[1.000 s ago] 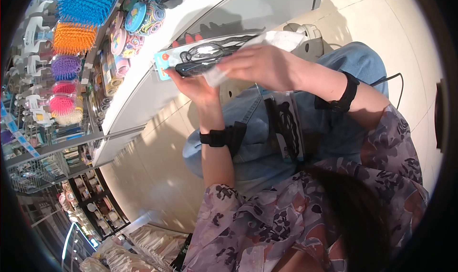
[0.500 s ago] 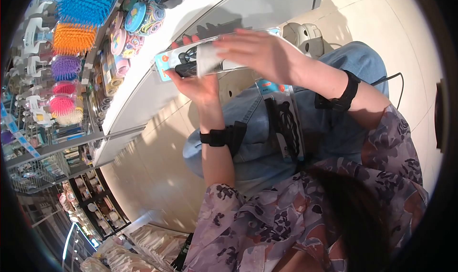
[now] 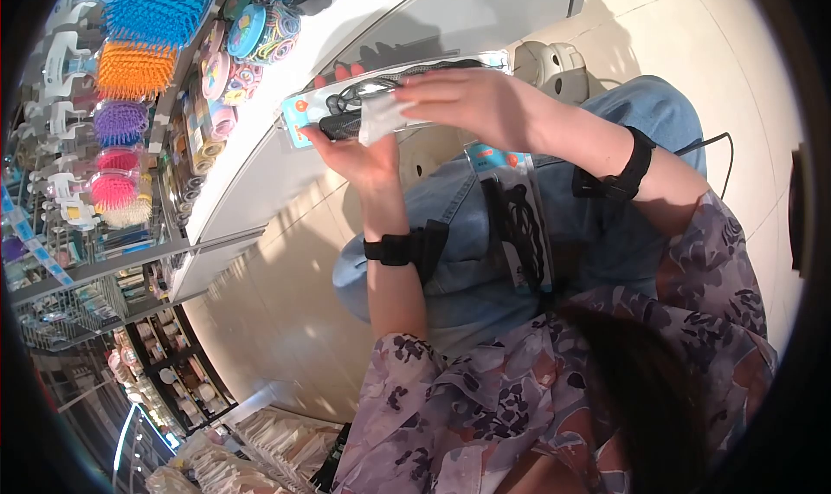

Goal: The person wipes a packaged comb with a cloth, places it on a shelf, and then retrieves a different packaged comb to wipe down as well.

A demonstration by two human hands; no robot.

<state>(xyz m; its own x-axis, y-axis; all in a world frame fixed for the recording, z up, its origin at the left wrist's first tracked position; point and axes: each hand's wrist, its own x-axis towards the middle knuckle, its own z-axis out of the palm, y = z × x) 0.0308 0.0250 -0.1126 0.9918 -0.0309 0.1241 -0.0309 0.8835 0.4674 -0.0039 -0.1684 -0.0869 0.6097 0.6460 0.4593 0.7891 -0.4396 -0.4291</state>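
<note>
My left hand (image 3: 362, 158) supports a clear plastic package (image 3: 299, 117) from beneath, thumb at its near edge and fingertips showing past the far edge. Inside the package are a black handle-like item and a looped black cord, against a blue and white card. Over it, my right hand (image 3: 476, 104) holds a crumpled white tissue (image 3: 376, 117) at its fingertips, against or just above the plastic. A similar package (image 3: 517, 221) with a black corded item rests on my lap.
A white shelf (image 3: 268, 139) with hair-tie tubs (image 3: 247, 31) runs beside me. Hairbrushes (image 3: 134, 70) hang at the left. My jeans-clad knees and a light clog (image 3: 554, 70) are close to the shelf base. Wrapped goods (image 3: 225, 459) stand at the bottom left.
My right hand and the tissue have shifted slightly, and the tissue looks more crumpled. More of the black cord shows along the package. My left hand keeps its place.
</note>
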